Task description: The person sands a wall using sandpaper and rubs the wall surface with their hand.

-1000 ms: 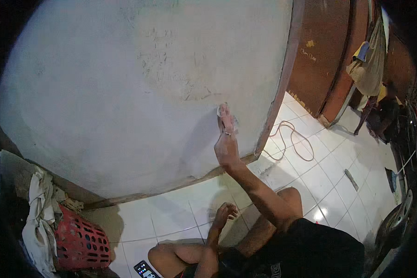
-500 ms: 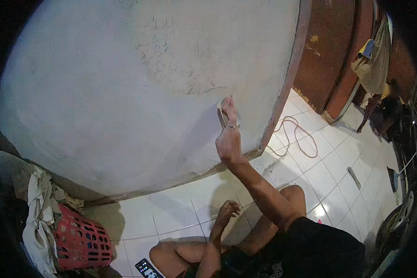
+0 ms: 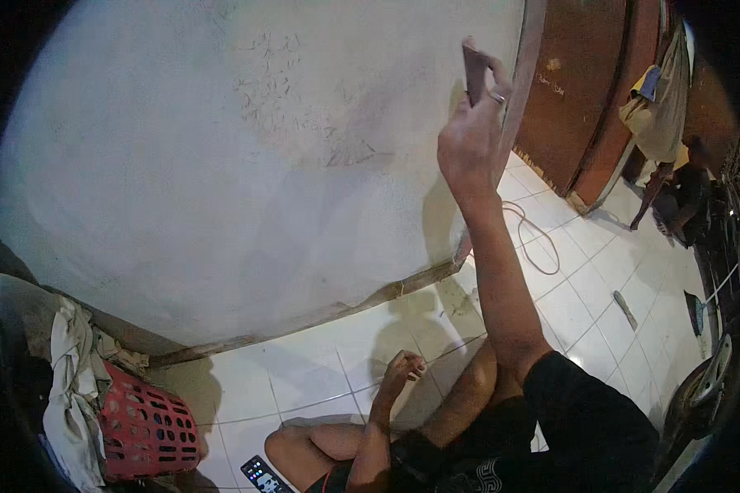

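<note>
My right hand [image 3: 471, 148] is raised in front of the pale wall [image 3: 222, 205], close to its right edge. Its fingers are closed on a thin, flat grey-brown piece [image 3: 474, 76]; the exact kind is not clear. A ring shows on one finger. Scratches and flaked marks [image 3: 337, 146] roughen the wall to the left of this hand. Low down, my left hand [image 3: 402, 369] hangs over the white tiles near my bent legs. Its fingers are loosely bent and a little apart, with nothing visible in them.
A red plastic basket [image 3: 150, 423] with cloths [image 3: 70, 386] stands at lower left. Beside my leg lies a phone [image 3: 263, 476]. An orange cord [image 3: 543, 263] loops over the tiled floor to the right. Another person [image 3: 682, 197] sits at far right, near a parked motorbike [image 3: 707, 378].
My right hand has moved up and to the right along the wall, and the flat piece now shows edge-on above the fingers. My left hand has hardly moved.
</note>
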`<state>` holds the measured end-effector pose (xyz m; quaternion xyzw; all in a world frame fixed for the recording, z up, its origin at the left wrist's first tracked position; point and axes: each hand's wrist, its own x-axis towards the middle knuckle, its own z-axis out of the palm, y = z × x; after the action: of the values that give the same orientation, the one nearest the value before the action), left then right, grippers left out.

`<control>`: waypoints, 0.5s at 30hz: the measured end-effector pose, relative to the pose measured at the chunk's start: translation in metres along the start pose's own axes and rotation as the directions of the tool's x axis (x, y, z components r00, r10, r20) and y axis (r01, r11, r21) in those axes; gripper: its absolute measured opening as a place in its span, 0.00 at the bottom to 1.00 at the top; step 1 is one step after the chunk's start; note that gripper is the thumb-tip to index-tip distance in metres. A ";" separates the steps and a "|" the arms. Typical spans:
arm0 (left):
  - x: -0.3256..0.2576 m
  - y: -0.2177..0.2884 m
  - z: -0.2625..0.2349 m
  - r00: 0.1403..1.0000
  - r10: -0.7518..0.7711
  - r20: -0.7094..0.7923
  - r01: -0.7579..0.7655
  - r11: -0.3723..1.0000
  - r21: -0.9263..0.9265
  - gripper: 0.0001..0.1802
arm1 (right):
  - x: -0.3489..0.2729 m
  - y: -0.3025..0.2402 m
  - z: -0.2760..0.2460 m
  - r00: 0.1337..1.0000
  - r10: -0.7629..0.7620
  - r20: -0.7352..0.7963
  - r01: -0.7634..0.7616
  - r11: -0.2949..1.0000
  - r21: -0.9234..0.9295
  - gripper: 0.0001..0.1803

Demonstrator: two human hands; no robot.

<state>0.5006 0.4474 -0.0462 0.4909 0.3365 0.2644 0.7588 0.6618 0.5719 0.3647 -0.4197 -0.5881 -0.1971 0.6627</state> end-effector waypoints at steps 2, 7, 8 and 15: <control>0.002 -0.001 0.000 1.000 0.026 0.005 -0.026 0.999 -0.027 0.23 | -0.008 -0.003 -0.006 0.987 -0.153 -0.053 0.145 0.982 -0.123 0.25; 0.002 -0.007 -0.006 0.998 0.053 -0.021 -0.053 0.999 -0.008 0.26 | -0.108 0.006 0.015 0.962 0.110 0.249 -0.161 0.968 0.193 0.33; 0.002 -0.008 -0.007 0.997 0.071 -0.011 -0.070 0.997 0.031 0.25 | -0.121 0.011 0.017 0.955 0.040 0.295 -0.108 0.970 0.219 0.38; 0.005 -0.008 -0.005 0.998 -0.034 -0.059 0.041 0.990 0.134 0.24 | -0.141 0.029 0.021 0.917 -0.057 0.395 0.037 0.998 0.058 0.35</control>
<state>0.4999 0.4510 -0.0563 0.5269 0.3843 0.2406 0.7189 0.6380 0.5716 0.2208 -0.4202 -0.7245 -0.1095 0.5352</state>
